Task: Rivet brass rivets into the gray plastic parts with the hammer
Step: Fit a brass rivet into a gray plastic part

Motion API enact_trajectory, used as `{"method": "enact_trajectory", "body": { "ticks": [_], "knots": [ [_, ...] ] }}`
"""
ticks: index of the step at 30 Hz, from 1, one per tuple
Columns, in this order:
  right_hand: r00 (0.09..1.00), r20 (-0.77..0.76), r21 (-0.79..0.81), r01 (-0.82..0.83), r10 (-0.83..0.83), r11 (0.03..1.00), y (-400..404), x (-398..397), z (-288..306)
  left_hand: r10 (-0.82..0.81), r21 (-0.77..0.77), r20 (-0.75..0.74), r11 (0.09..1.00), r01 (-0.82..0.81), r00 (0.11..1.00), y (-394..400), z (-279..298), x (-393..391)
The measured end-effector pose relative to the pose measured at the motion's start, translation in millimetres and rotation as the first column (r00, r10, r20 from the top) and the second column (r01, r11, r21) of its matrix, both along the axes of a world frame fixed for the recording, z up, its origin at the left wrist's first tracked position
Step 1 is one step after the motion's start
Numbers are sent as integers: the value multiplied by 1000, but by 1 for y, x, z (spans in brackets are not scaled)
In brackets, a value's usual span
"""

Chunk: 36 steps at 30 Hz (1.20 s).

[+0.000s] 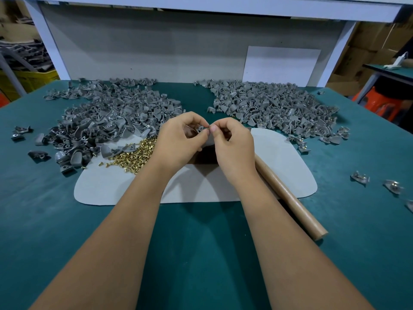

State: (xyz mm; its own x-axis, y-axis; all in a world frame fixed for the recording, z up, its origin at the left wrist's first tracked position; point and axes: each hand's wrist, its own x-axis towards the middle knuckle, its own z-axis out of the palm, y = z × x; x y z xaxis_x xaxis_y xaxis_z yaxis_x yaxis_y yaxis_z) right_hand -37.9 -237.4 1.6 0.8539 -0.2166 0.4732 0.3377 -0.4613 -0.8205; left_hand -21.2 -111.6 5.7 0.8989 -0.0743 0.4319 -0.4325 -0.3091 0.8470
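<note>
My left hand [178,142] pinches a small gray plastic part [200,128] above the pale mat [125,186]. My right hand [232,146] meets it fingertip to fingertip, its thumb and forefinger pinched at the part; whatever they hold is too small to make out. A heap of brass rivets [134,156] lies on the mat to the left of my left wrist. The hammer's wooden handle [290,200] lies on the mat under my right forearm, its head hidden by my hands.
Two big heaps of gray parts lie on the green table: one at the left [107,117], one at the right [274,108]. A few loose parts [359,177] sit at the far right. A gray back panel [156,48] closes off the far edge.
</note>
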Motion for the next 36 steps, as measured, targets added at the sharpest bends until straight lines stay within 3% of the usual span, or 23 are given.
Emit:
{"method": "enact_trajectory", "body": {
  "ticks": [12, 22, 36],
  "knots": [
    [995, 103, -27, -3, 6, 1000, 0, 1, -3, -61, -88, -70, 995, 55, 996, 1, 2, -1],
    [998, 64, -3, 0, 0, 1000, 0, 0, -2, -128, -287, -126, 954, 87, 984, 3, 1, 2],
    [1000, 10, 2, 10, -10, 1000, -2, 2, -1, -210, -310, -135, 937, 160, 968, 9, 1, 4]
  ]
}}
